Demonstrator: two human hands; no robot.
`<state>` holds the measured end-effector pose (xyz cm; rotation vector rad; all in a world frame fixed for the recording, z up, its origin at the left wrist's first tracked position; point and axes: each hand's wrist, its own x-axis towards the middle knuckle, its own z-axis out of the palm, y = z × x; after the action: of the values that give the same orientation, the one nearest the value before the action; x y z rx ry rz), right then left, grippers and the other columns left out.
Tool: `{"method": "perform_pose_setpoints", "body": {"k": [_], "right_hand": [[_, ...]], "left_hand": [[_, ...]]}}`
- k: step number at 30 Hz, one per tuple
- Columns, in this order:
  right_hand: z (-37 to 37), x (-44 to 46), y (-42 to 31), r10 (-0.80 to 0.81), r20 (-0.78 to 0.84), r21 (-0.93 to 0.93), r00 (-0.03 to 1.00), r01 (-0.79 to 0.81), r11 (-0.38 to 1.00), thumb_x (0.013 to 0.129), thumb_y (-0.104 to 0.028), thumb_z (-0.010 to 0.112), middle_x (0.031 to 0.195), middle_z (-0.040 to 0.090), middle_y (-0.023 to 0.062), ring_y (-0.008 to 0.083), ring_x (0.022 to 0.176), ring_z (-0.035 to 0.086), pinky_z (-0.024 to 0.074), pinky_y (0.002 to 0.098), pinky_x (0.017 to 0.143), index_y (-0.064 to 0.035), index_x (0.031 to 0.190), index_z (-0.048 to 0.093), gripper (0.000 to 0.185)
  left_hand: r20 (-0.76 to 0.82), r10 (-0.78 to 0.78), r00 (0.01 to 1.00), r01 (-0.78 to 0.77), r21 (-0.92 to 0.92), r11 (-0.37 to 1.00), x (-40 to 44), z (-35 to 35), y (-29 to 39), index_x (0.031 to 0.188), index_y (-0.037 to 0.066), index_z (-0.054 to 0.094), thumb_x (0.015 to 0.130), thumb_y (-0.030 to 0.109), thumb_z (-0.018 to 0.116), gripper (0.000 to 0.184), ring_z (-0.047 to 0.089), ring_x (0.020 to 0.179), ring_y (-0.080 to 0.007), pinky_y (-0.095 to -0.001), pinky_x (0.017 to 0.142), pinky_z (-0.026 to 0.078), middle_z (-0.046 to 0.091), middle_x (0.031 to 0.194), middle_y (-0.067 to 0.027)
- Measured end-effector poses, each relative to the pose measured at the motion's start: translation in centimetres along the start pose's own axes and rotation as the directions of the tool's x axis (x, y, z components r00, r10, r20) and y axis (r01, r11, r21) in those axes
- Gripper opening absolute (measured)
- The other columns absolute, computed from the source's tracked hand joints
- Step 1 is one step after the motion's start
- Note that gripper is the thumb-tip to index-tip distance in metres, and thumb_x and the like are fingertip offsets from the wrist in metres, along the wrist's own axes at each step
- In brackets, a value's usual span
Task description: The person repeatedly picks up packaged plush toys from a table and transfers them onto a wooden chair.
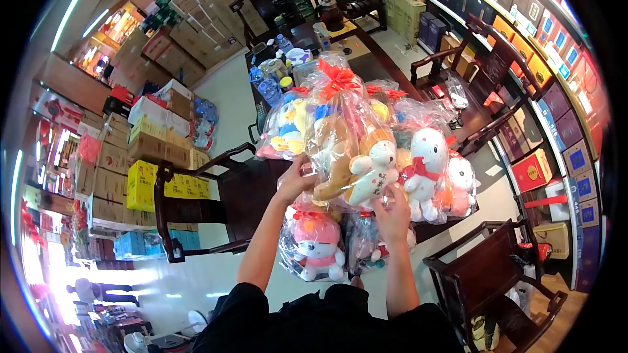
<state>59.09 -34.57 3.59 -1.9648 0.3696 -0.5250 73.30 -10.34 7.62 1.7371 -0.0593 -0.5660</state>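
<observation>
Bright, mixed light fills the room; white ceiling tubes (pixel 75 9) glow at upper left; the lower left edge burns out to white; the floor (pixel 190 281) carries small streaks of reflection; clear wrapping (pixel 335 127) throws scattered glints; the wide lens bows the right-hand shelving (pixel 548 121) inside black corners; the centre looks fairly sharp.

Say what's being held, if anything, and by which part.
A clear bag of stuffed toys: the left hand at its lower left side, the right hand at its lower right edge. Can't tell whether it's also resting on something.
</observation>
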Motion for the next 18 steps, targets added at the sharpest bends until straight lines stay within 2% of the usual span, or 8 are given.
{"method": "perform_pose_setpoints", "body": {"k": [3,7,10,11,14,15,16,18], "right_hand": [[-0.5,-0.9,-2.1,0.201,0.107,0.239,0.974,-0.222,0.945,0.074,-0.008,0.071,0.098,0.062,0.0125,0.0158,0.079,0.062,0.0516,0.0278,0.065,0.0040,0.105,0.056,0.037],[-0.2,-3.9,-2.7,0.269,0.256,0.367,0.928,-0.351,0.862,0.073,-0.006,0.071,0.096,0.063,0.0104,0.0098,0.075,0.061,0.0500,0.0238,0.058,0.0028,0.103,0.055,0.035],[1.7,-6.6,-0.3,0.291,0.364,0.399,0.885,-0.430,0.809,0.072,-0.004,0.072,0.093,0.063,0.0084,0.0099,0.074,0.061,0.0503,0.0235,0.061,0.0019,0.100,0.055,0.033],[1.9,-7.6,0.5,0.282,0.395,0.374,0.874,-0.433,0.820,0.072,-0.003,0.072,0.094,0.061,0.0088,0.0107,0.075,0.061,0.0504,0.0238,0.062,0.0021,0.101,0.053,0.035],[2.4,-9.3,2.0,0.261,0.481,0.358,0.837,-0.459,0.813,0.073,-0.001,0.073,0.096,0.059,0.0095,0.0125,0.077,0.060,0.0509,0.0247,0.063,0.0024,0.103,0.050,0.038],[2.2,-10.0,2.3,0.273,0.514,0.373,0.813,-0.499,0.782,0.073,-0.001,0.073,0.096,0.059,0.0095,0.0128,0.078,0.061,0.0512,0.0251,0.063,0.0023,0.103,0.049,0.038],[2.1,-10.7,2.6,0.286,0.546,0.385,0.787,-0.539,0.750,0.073,-0.001,0.073,0.096,0.059,0.0094,0.0131,0.079,0.061,0.0514,0.0256,0.063,0.0022,0.103,0.049,0.038],[2.7,-11.4,4.2,0.287,0.557,0.348,0.779,-0.533,0.771,0.074,-0.001,0.072,0.101,0.060,0.0101,0.0143,0.084,0.061,0.0522,0.0262,0.065,0.0039,0.107,0.051,0.040]], "left_hand": [[-0.138,0.138,0.981,-0.134,0.041,0.990,-1.8,0.1,-1.2,0.135,-0.001,0.037,0.076,0.011,0.069,0.068,0.051,0.113,-0.0197,-0.0300,0.093,0.044,0.046,0.130,-0.0112],[-0.166,0.318,0.933,-0.318,0.031,0.948,-4.7,-1.5,-5.3,0.136,-0.001,0.038,0.075,0.002,0.065,0.066,0.054,0.107,-0.0181,-0.0295,0.090,0.045,0.049,0.126,-0.0100],[-0.176,0.129,0.976,-0.156,-0.148,0.977,-9.2,-1.4,-5.6,0.136,0.000,0.037,0.076,-0.001,0.062,0.065,0.055,0.104,-0.0159,-0.0280,0.087,0.048,0.051,0.123,-0.0097],[-0.191,0.146,0.971,-0.190,-0.240,0.952,-10.2,-1.1,-5.9,0.137,0.001,0.035,0.077,-0.002,0.061,0.066,0.055,0.103,-0.0143,-0.0270,0.083,0.049,0.050,0.123,-0.0102],[-0.208,0.054,0.977,-0.091,-0.174,0.981,-13.1,-1.4,-8.1,0.138,0.001,0.034,0.076,-0.002,0.063,0.068,0.055,0.101,-0.0147,-0.0282,0.084,0.049,0.050,0.124,-0.0108],[-0.223,0.086,0.971,-0.128,-0.181,0.975,-14.2,-1.3,-8.5,0.138,0.000,0.034,0.076,-0.002,0.064,0.068,0.055,0.100,-0.0148,-0.0292,0.086,0.049,0.050,0.123,-0.0108],[-0.253,0.153,0.955,-0.205,-0.194,0.959,-14.8,-1.4,-10.4,0.137,-0.002,0.035,0.075,-0.001,0.065,0.069,0.049,0.115,-0.0187,-0.0331,0.096,0.043,0.050,0.126,-0.0098],[-0.272,0.162,0.949,-0.216,-0.182,0.959,-16.0,-1.5,-13.5,0.138,-0.002,0.033,0.079,0.002,0.065,0.067,0.050,0.115,-0.0192,-0.0327,0.096,0.043,0.048,0.129,-0.0108]]}}
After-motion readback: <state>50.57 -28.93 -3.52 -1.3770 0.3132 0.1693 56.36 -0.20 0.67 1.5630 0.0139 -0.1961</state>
